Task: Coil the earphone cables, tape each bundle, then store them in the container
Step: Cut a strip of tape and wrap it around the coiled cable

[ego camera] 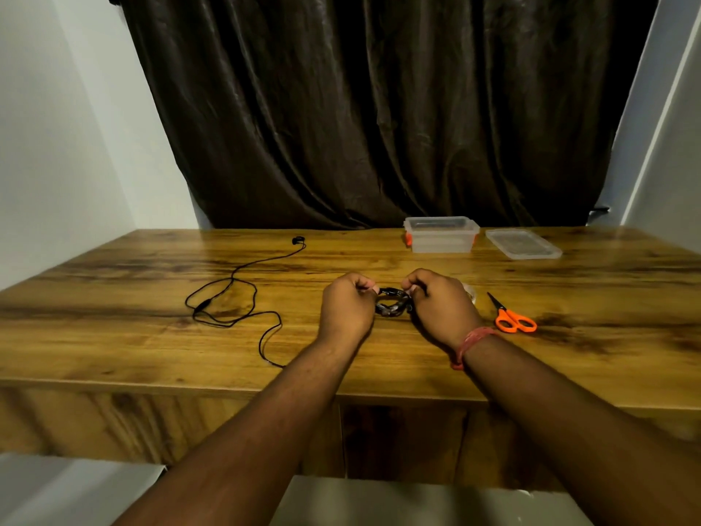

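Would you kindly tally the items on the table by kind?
Earphone cables: 2, the coiled bundle and the loose cable
Scissors: 1
Container: 1
Lid: 1
Tape roll: 1, mostly hidden
Total: 6

Both hands, left [347,311] and right [440,307], curled, knuckles up, close together.

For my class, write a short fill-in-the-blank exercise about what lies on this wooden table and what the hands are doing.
1. Both hands, left hand and right hand, hold a coiled black ____.
2. The scissors have ____ handles.
3. The container stands open; its lid lies to its ____.
4. The loose earphone cable lies ____ of the left hand.

Missing words: cable bundle; orange; right; left
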